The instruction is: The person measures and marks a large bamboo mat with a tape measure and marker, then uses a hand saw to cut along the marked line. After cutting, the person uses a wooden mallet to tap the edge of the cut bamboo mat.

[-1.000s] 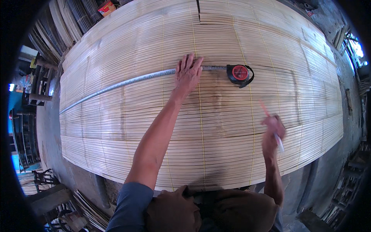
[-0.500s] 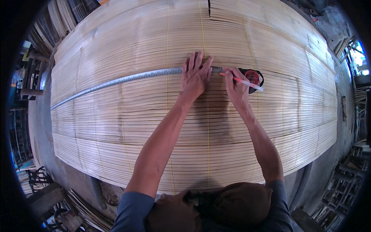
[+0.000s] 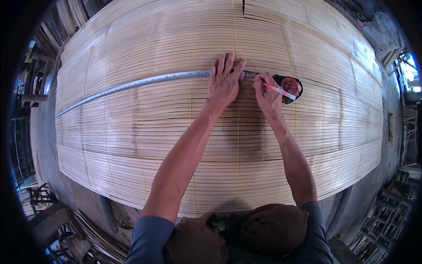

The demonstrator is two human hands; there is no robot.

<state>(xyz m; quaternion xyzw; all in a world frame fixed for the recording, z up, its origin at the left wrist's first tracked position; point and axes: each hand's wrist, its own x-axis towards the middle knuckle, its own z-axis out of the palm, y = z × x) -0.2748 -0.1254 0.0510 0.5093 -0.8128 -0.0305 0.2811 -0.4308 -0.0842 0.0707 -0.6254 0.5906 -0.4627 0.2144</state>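
A silver tape measure blade [image 3: 149,80] lies across a wide slatted mat [image 3: 184,145] of pale strips bound with yellow cords. Its black and red case [image 3: 292,88] sits at the right end, beside my right hand. With fingers stretched out, my left hand [image 3: 224,83] presses flat over the blade and mat. My right hand [image 3: 267,94] pinches a red and white pen [image 3: 278,90], its tip close to the blade's edge just right of my left hand. Whether the tip touches the mat I cannot tell.
Bundled strips [image 3: 66,17] lean at the far left. A grey plastic-like sheet [image 3: 381,33] lies at the far right. Wooden racks [image 3: 378,220] stand lower right, and a wheeled metal device [image 3: 72,244] stands lower left. The mat has a dark slit [image 3: 244,8] at its far edge.
The view has shifted slightly. My right hand has brought the pen tip a little closer in by the blade, while my left hand stays flat on it.
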